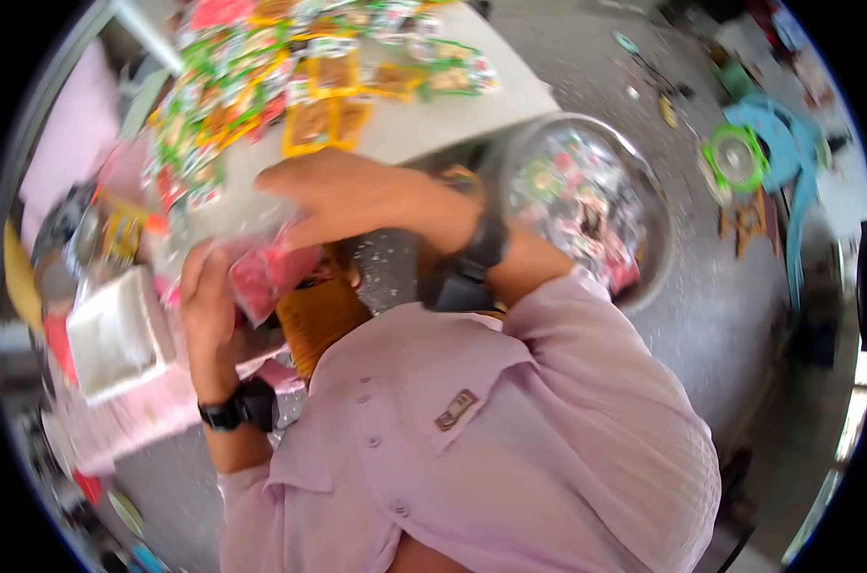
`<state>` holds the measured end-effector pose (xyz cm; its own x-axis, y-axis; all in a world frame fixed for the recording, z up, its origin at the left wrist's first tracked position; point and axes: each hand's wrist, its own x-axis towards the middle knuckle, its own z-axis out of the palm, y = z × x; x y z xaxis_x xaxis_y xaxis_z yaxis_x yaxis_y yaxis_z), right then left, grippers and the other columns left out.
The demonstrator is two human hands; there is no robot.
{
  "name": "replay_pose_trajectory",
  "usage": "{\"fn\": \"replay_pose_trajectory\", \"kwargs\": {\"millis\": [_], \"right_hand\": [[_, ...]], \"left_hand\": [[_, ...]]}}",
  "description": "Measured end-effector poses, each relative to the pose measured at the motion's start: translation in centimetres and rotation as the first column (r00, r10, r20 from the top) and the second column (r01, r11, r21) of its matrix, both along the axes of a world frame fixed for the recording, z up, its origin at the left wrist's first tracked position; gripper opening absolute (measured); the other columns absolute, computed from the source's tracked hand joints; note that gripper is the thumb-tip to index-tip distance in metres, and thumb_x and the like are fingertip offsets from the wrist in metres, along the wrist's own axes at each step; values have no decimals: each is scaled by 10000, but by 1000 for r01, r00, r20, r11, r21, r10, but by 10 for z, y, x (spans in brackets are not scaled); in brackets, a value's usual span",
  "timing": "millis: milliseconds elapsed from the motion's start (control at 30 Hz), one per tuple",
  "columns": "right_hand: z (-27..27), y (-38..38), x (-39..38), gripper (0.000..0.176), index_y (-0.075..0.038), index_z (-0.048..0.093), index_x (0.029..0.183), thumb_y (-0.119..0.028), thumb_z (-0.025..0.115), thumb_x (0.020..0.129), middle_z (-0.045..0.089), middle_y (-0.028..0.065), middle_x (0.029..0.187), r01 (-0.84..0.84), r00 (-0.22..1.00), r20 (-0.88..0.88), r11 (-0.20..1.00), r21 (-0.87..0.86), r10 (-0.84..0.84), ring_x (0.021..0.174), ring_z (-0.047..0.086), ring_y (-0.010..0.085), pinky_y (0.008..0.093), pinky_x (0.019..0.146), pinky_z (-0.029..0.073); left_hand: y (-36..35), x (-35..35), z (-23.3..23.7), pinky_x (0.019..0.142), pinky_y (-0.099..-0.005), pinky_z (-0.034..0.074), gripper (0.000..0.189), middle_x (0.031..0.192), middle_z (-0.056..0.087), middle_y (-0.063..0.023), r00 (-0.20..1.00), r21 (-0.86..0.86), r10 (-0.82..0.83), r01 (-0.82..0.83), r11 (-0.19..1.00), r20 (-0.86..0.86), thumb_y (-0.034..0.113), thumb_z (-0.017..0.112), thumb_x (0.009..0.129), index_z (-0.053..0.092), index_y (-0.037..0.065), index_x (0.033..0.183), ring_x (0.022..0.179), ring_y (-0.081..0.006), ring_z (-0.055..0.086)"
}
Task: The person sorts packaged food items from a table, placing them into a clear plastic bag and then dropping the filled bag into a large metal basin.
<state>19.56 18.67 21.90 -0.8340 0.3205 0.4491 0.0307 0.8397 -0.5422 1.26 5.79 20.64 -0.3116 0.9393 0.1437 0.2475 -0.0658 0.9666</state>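
My left hand (207, 310) is at the table's near edge, fingers bent around the side of a pink plastic packet (261, 279). What is inside the packet is too blurred to tell. Just above it, my right hand (357, 196) reaches across from the right, smeared by motion. Its thumb is close to the packet's upper edge, and its fingers stretch to the left, apart from the thumb. Many small colourful snack packets (333, 72), with green, yellow and red edges, lie in a spread over the white table (433, 129) beyond my hands.
A large metal basin (658, 239) with shiny wrapped packets stands to my right. On the left, a white foam box (118, 334) rests on a pink cloth (118, 425). Farther right are a green fan (734, 156) and a blue plastic chair (787, 143) on the grey floor.
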Motion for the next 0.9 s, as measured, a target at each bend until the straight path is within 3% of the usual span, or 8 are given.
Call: {"fn": "replay_pose_trajectory", "kwargs": {"millis": [100,200,300,533,667,700,767,900], "right_hand": [[8,-13,16,328,-1,494,846,-231,577,628,535,158,751,75,975,204,994,75,-89,720,514,331,401,621,406],[-3,-19,30,205,-15,499,748,-190,540,649,533,148,727,11,980,199,999,-35,-4,711,513,326,393,600,400],[-14,-25,44,157,-19,503,709,-168,513,663,528,145,715,14,982,187,981,-191,22,708,511,318,391,594,394],[-27,-16,102,148,-14,496,705,-161,495,694,507,142,685,164,982,125,966,-200,-141,659,501,297,365,578,385],[-28,-4,161,117,-27,501,730,-135,537,706,492,120,672,334,941,75,870,-362,-330,610,487,219,291,548,380],[-23,-6,177,187,-29,524,777,-182,563,679,532,133,673,421,905,110,828,-369,-411,611,523,242,302,557,405],[-19,-12,206,82,-34,519,769,-101,537,726,508,41,662,552,825,105,752,-361,-555,639,493,103,248,546,379],[-51,-12,256,76,-39,527,775,-93,533,722,501,8,656,474,801,21,611,-634,-599,639,471,79,233,560,380]], "left_hand": [[-6,11,-8,749,-250,372,212,882,526,-71,970,-32,-114,123,992,217,146,425,829,479,-8,965,820,-131,481],[-2,21,-14,758,-251,367,221,899,518,-70,937,-39,-231,249,968,261,149,428,828,468,-12,975,826,-132,477],[3,27,-28,811,-276,348,221,941,510,-81,906,-20,-303,323,946,294,143,427,828,469,-13,978,883,-152,470],[27,39,-46,810,-269,369,205,979,508,-74,873,-18,-355,383,924,333,135,423,834,482,1,977,885,-144,473],[38,19,-88,804,-243,363,179,964,524,-75,969,-350,-247,230,908,-3,129,457,812,511,3,928,873,-157,493],[39,8,-109,807,-252,362,172,966,522,-85,956,-315,-262,210,926,-133,118,463,803,512,3,920,885,-171,491],[37,-5,-144,812,-271,359,158,971,517,-106,885,-232,-265,186,955,-382,98,475,785,513,3,906,908,-199,486],[30,10,-140,865,-376,312,133,1017,474,-170,563,-65,-214,273,960,-798,57,507,709,517,-2,827,1009,-324,411]]}}
